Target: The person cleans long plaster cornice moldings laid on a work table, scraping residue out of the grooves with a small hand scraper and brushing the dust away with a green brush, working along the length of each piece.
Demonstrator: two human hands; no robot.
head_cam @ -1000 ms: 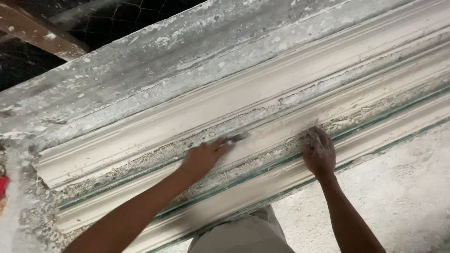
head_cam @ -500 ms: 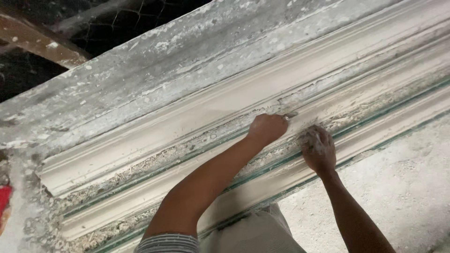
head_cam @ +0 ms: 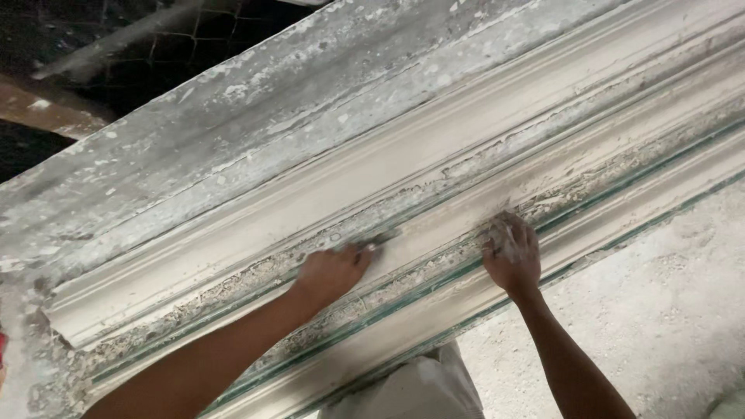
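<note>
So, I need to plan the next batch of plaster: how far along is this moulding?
The upper curved band of the plaster moulding looks smooth and formed. In hand: the left hand holds a small tool against the middle groove, while the right hand presses on the ridge beside it. Left: rough, crumbly plaster along the lower grooves.

Soft, even light, slightly dim; the left hand (head_cam: 335, 271) shows motion blur, and the area far above it falls dark.
</note>
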